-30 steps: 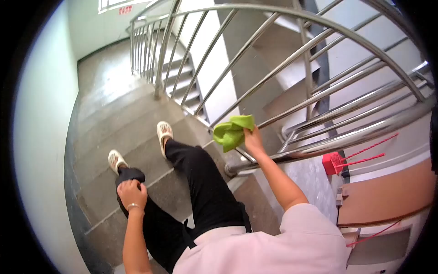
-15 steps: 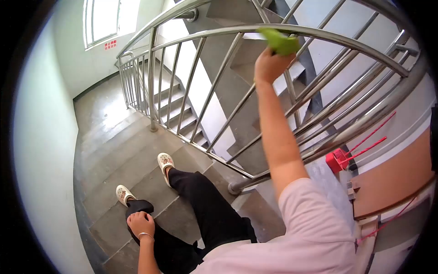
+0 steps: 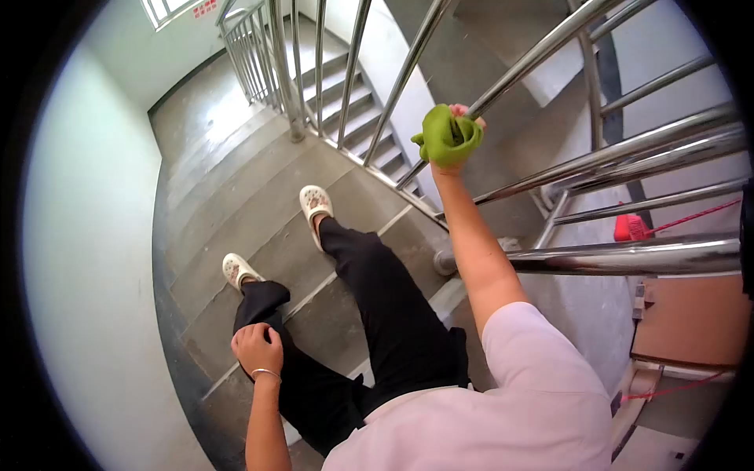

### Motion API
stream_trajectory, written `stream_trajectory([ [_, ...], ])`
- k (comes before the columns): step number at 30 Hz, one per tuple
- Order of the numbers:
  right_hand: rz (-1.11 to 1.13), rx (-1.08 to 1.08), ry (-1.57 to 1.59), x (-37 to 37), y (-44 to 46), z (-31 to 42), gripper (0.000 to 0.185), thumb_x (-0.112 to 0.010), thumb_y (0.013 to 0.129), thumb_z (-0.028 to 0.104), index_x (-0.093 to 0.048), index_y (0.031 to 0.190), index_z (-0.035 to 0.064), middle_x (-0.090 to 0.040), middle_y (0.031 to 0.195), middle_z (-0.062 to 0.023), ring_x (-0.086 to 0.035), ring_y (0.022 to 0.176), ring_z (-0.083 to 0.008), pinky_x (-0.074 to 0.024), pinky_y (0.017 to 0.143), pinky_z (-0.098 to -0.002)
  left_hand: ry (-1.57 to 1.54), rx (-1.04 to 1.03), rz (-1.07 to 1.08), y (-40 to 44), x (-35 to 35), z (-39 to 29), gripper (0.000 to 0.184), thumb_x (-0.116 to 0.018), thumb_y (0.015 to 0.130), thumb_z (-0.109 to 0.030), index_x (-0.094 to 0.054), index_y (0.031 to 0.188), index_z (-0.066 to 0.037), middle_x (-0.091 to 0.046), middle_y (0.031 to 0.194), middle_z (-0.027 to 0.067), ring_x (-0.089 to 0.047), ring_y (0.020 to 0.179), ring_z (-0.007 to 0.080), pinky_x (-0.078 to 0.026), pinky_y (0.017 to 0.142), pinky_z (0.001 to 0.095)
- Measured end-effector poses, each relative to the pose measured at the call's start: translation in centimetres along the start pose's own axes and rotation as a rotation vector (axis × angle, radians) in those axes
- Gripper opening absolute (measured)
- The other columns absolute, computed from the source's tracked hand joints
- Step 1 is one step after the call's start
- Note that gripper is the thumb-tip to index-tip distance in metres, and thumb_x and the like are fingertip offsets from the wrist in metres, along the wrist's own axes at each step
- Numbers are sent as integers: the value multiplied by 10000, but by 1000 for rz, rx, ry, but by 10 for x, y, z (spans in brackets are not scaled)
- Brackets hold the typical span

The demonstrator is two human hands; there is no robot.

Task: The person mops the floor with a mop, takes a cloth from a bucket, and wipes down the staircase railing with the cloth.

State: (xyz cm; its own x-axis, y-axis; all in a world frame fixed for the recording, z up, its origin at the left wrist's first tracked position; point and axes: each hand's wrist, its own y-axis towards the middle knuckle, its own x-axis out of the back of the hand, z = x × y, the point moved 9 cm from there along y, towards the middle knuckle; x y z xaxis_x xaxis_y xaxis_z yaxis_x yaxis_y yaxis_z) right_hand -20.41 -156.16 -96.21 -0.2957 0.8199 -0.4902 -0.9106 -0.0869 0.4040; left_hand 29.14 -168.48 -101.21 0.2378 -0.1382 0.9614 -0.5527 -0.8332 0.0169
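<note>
My right hand point(image 3: 450, 167) is wrapped round a slanting metal bar point(image 3: 518, 72) of the stair railing. A bunched green cloth point(image 3: 440, 133) lies in this hand, pressed to the bar and covering most of the palm. A few fingertips show past the cloth on the far side. On my knee rests my left hand point(image 3: 255, 348), with a thin bracelet at the wrist. Nothing is held in it, and its fingers lie loosely over the black trousers point(image 3: 369, 294).
Grey stairs point(image 3: 212, 204) descend in front of my white clogs point(image 3: 316, 202), beside a pale wall point(image 3: 98, 235). Thick railing tubes point(image 3: 628, 255) cross on the right. Behind them are a red broom or dustpan point(image 3: 630, 228) and a brown board point(image 3: 691, 322).
My right hand with the green cloth has come down from the upper rail to a slanting bar. The view has tilted downward. My left hand stays on the knee.
</note>
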Motion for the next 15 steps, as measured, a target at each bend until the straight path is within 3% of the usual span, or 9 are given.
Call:
stream_trajectory([
  [1,-15,-17,1,8,-18,-6,207,-536,847,195,-443,985,73,-529,943,-35,-534,876,-162,-501,722,-327,19,0,13,-1,-1,0,77,-594,705,-158,-616,708,-85,-608,782,60,-553,848,226,-358,868,374],
  [2,-59,-129,-264,17,-36,-19,194,-539,848,206,-454,960,72,-535,877,-20,-540,825,-162,-499,684,-321,28,19,23,1,-2,-1,75,-593,705,-157,-618,711,-87,-608,780,59,-554,847,227,-360,865,373],
  [4,-131,-432,-47,60,-61,-92,156,-575,825,181,-476,877,74,-535,752,-5,-549,717,-174,-489,611,-311,37,22,36,6,-3,-2,74,-592,704,-157,-621,710,-90,-610,781,60,-556,844,230,-366,852,369],
  [6,-229,-451,-221,91,-90,-131,186,-630,779,216,-518,776,67,-564,723,-47,-557,654,-218,-474,589,-352,52,29,37,10,0,-7,73,-592,703,-157,-621,707,-89,-610,777,61,-556,840,230,-368,846,369],
  [8,-136,-493,-688,143,-101,-197,281,-575,783,328,-554,806,49,-591,782,-87,-566,680,-247,-461,633,-373,36,14,6,13,1,-13,80,-591,701,-161,-614,691,-85,-609,759,58,-557,822,230,-374,833,370],
  [10,118,-329,-1397,178,-105,-250,418,-520,787,440,-589,835,31,-618,841,-126,-575,706,-276,-447,678,-395,54,39,49,10,-6,-4,83,-590,700,-163,-611,684,-84,-609,755,54,-556,816,229,-376,831,370],
  [11,109,-298,-1385,167,-94,-230,418,-520,787,440,-589,835,31,-618,841,-126,-575,706,-276,-447,678,-395,51,55,89,12,-16,-2,87,-590,699,-166,-607,678,-83,-609,751,51,-556,810,228,-378,828,370],
  [13,232,-697,-1202,153,-96,-197,394,-514,792,419,-595,834,36,-617,844,-143,-581,725,-292,-444,700,-379,28,39,46,5,-17,4,93,-588,695,-172,-596,658,-87,-605,745,41,-551,820,222,-375,831,369],
  [15,393,-522,-1254,106,-80,-116,357,-497,806,390,-598,833,49,-610,849,-150,-583,770,-275,-448,716,-358,40,32,78,5,-26,4,93,-586,691,-176,-592,646,-94,-596,731,41,-543,820,220,-365,838,368],
])
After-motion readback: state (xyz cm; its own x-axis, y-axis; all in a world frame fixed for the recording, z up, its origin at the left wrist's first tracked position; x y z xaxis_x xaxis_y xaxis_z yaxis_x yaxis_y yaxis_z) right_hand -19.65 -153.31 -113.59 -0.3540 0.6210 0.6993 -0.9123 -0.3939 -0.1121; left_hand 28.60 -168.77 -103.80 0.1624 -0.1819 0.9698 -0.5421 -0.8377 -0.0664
